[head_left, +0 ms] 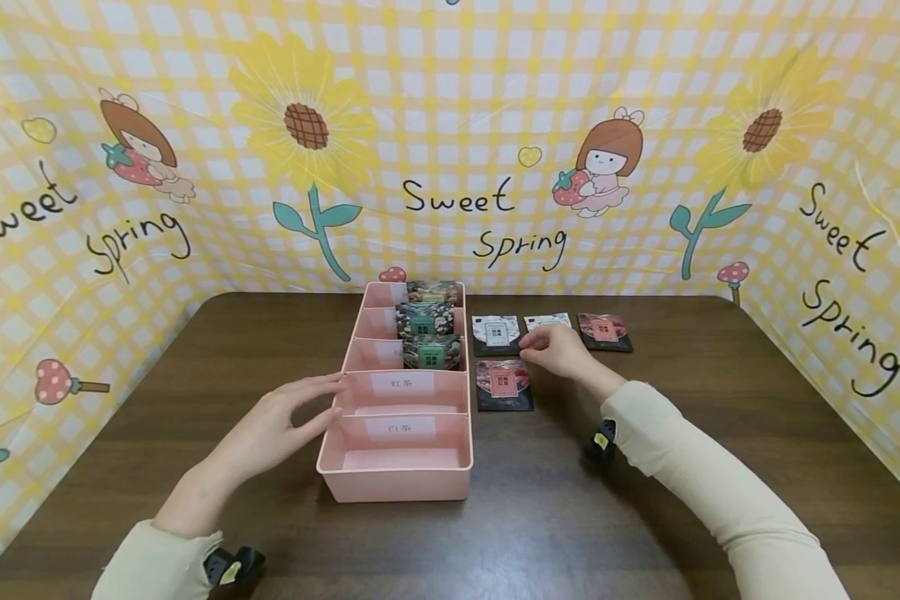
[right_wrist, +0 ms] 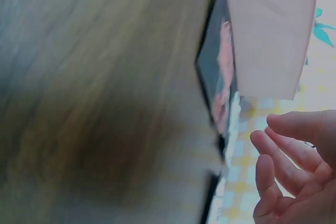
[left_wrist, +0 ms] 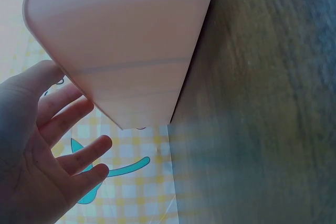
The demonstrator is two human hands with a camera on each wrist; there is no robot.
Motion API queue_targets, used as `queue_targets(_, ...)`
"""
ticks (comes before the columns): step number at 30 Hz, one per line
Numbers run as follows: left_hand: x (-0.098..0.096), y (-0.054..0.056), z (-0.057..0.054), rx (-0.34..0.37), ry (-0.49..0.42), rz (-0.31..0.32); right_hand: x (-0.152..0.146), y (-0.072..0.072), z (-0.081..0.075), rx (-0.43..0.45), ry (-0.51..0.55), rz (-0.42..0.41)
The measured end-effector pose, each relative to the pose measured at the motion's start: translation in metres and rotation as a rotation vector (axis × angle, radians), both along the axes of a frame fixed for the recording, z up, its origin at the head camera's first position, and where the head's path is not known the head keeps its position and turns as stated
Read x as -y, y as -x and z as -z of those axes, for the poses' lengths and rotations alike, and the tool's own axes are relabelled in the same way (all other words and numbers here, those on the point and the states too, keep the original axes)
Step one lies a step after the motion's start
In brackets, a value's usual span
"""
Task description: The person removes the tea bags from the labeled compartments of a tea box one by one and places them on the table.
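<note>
Right hand [head_left: 562, 354], fingers loosely bent, empty, at the white sachets [head_left: 495, 331] beside the box [head_left: 395, 485]; left hand [head_left: 273, 425] spread against its rim; a low fingertip could skid the near red sachet [head_left: 505, 387].

- Cloth [head_left: 450, 92], middle: "Sweet" in black handwritten-style letters, "Spring" below it and further right.
- Cloth, left side: the same two words, slanting upward, "Sweet" running to the picture's edge.
- Cloth, right side: both again, slanting downward.
- Nearest label [head_left: 400, 428] in the box [head_left: 393, 485]: "白茶".
- Next label [head_left: 402, 384], one compartment farther back: "红茶".
- Rear labels [head_left: 379, 352]: partly covered by the green packets [head_left: 431, 353], unreadable.
- Green packets, white packets [head_left: 495, 333] and red packets [head_left: 503, 385]: dark characters on their panels, too small to read surely.
</note>
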State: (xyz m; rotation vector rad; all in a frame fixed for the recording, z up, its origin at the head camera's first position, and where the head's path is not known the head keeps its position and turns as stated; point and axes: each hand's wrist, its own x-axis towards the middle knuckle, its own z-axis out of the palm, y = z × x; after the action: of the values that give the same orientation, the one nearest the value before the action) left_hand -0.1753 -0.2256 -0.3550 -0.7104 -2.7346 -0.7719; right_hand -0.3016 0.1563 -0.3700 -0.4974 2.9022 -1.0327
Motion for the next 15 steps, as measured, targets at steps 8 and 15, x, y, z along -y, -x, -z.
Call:
queue_targets(8, 0.0, 0.0, 0.0, -0.011, -0.001, 0.006, 0.004, -0.012, -0.016, 0.011, 0.079, -0.055)
queue_targets(15, 0.0, 0.001, 0.002, -0.035, 0.009, 0.002, 0.007, -0.019, -0.031, -0.039, 0.128, -0.1)
